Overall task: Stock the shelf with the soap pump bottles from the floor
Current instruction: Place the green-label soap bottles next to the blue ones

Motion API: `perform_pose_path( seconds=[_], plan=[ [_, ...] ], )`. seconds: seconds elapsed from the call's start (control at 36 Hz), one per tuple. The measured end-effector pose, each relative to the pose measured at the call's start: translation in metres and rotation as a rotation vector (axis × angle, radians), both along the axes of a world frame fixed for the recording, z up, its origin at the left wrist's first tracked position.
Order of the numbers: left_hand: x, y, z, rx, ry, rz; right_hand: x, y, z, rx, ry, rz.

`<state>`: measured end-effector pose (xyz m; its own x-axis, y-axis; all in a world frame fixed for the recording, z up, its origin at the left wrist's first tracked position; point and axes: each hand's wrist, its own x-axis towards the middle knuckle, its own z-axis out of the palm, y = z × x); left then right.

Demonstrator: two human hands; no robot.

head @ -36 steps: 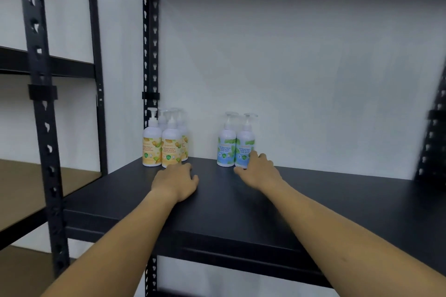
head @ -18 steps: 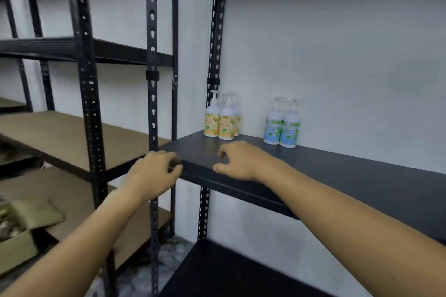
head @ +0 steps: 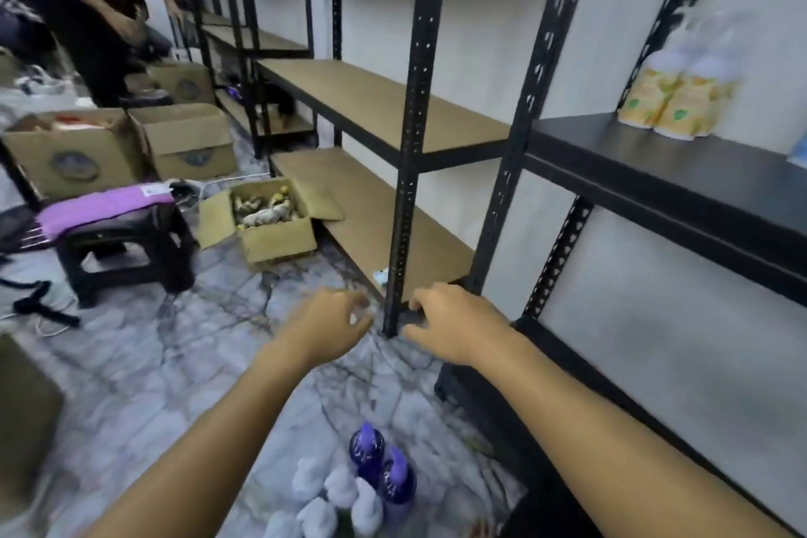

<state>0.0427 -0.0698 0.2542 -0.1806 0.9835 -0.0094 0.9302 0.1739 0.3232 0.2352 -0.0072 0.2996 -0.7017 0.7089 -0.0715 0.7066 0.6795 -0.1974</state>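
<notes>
Both hands empty, fingers loosely curled, yellow bottles (head: 672, 103) shelved, labels blurred

open cardboard box (head: 266, 227) on marble floor (head: 144, 367), black stool (head: 126, 249) under purple cloth (head: 105, 207)

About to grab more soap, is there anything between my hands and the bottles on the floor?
Nothing visible. Both hands, left and right, hang empty over bare floor, and the bottles stand in the open below them, between the forearms. The rack post is beyond the hands, not in the path.
</notes>
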Motion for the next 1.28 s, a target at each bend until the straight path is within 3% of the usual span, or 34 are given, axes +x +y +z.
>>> perform_pose_path(
  seconds=[0.44,0.83,1.08,1.28],
  plan=[
    [-0.049,-0.100,-0.203,-0.302,-0.321,0.263,-0.066,-0.052,-0.193,-0.388,-0.274,0.143],
    [-0.056,-0.182,-0.304,-0.521,-0.565,0.401,-0.060,-0.102,-0.276,-0.567,-0.610,0.385],
    [-0.032,-0.181,-0.345,-0.249,-0.783,0.464,-0.056,-0.104,-0.313,-0.627,-0.563,0.411],
    [-0.027,-0.174,-0.366,-0.181,-0.775,0.426,-0.056,-0.106,-0.344,-0.691,-0.501,0.388]
  ],
)
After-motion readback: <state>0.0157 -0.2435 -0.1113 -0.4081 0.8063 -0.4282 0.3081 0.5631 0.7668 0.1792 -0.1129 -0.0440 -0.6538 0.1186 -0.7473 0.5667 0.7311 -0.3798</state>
